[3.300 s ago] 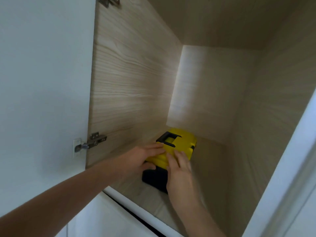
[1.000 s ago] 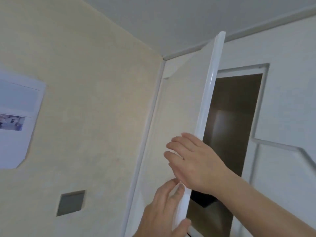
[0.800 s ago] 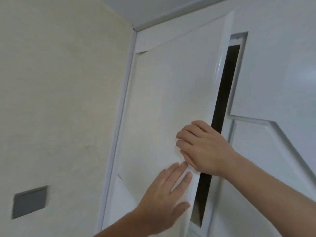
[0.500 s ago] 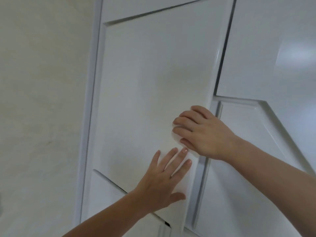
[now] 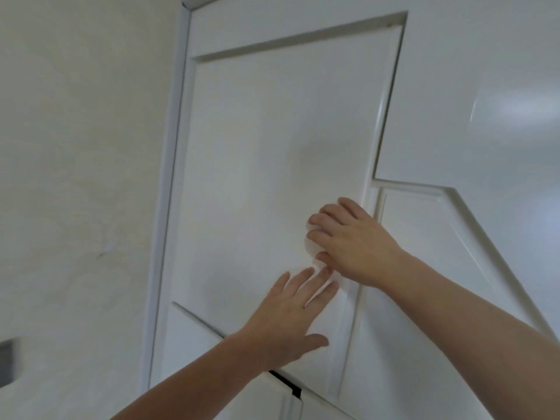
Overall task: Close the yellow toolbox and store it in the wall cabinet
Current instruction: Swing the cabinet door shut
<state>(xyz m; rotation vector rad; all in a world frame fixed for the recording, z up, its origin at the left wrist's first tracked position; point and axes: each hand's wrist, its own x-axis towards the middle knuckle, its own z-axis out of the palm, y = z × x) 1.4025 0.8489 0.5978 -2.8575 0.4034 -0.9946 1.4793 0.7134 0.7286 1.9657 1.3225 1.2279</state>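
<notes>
The white wall cabinet door [image 5: 272, 165] is flush with its frame, with no dark gap along its right edge. My left hand [image 5: 291, 316] lies flat on the door's lower right part, fingers spread. My right hand [image 5: 351, 241] rests just above it, fingers bent against the door near its right edge. Neither hand holds anything. The yellow toolbox is hidden from view behind the door.
A cream wall [image 5: 78, 177] runs along the left, with a grey square plate [image 5: 7, 363] at its lower edge. More white cabinet panels [image 5: 472, 86] continue to the right. Another door [image 5: 194, 338] sits below the shut one.
The cabinet door swung from ajar to fully shut under both hands. The dark opening and the toolbox inside are no longer visible.
</notes>
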